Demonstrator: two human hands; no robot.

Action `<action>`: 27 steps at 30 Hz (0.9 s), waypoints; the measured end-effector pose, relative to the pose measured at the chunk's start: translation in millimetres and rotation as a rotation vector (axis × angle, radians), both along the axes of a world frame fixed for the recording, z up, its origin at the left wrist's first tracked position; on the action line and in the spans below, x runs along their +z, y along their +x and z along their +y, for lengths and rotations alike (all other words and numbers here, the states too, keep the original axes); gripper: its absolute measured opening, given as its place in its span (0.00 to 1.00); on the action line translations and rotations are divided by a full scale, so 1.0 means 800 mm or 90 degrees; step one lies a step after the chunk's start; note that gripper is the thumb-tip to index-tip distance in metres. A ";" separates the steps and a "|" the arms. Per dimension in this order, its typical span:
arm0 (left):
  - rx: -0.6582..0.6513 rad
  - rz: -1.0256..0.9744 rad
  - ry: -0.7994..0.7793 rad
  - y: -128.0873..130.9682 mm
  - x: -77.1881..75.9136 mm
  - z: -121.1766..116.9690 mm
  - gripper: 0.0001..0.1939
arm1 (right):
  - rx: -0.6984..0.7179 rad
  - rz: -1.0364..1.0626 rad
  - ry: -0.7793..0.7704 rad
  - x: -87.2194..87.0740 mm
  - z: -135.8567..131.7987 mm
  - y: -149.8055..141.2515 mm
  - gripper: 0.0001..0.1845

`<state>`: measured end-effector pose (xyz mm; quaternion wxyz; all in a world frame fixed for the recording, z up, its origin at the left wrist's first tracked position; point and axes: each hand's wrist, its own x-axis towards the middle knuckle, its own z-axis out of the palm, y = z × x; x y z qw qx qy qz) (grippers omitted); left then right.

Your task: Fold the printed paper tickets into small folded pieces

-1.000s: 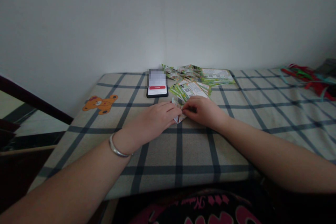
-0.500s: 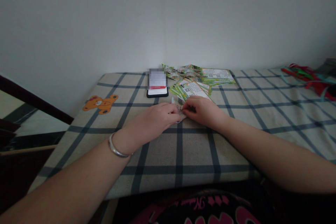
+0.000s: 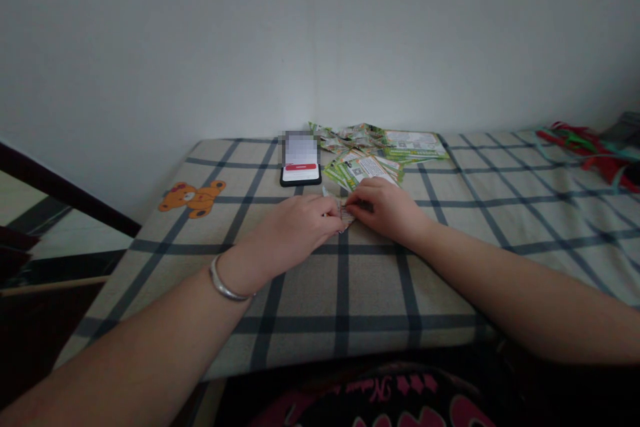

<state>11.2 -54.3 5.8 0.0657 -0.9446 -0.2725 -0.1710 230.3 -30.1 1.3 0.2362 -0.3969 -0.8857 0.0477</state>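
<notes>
My left hand (image 3: 295, 227) and my right hand (image 3: 387, 211) meet over a small folded piece of printed paper (image 3: 345, 215) lying on the checked cloth (image 3: 350, 280). Both hands pinch it with closed fingers, and most of the paper is hidden under them. A silver bangle (image 3: 223, 280) sits on my left wrist. Just beyond my right hand lies a fan of green and white leaflets (image 3: 363, 170).
A black phone (image 3: 300, 167) with a lit screen lies at the back near the wall. More green leaflets (image 3: 395, 141) are piled behind it to the right. Red and green strips (image 3: 590, 147) lie at the far right. An orange bear print (image 3: 193, 198) marks the cloth's left side.
The hands have drawn slightly closer over the folded paper, so less of it shows now. Arms and other things stay put.
</notes>
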 end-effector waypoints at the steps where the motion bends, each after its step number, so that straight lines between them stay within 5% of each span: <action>1: 0.011 0.019 0.008 0.000 0.001 -0.001 0.11 | -0.003 0.003 0.005 -0.001 0.001 0.000 0.07; 16: 0.004 0.025 0.032 -0.001 0.006 -0.001 0.09 | 0.100 -0.087 0.029 0.013 -0.016 0.011 0.11; 27: 0.019 0.053 0.047 0.003 0.012 -0.005 0.09 | 0.086 -0.144 0.072 0.014 -0.018 0.008 0.10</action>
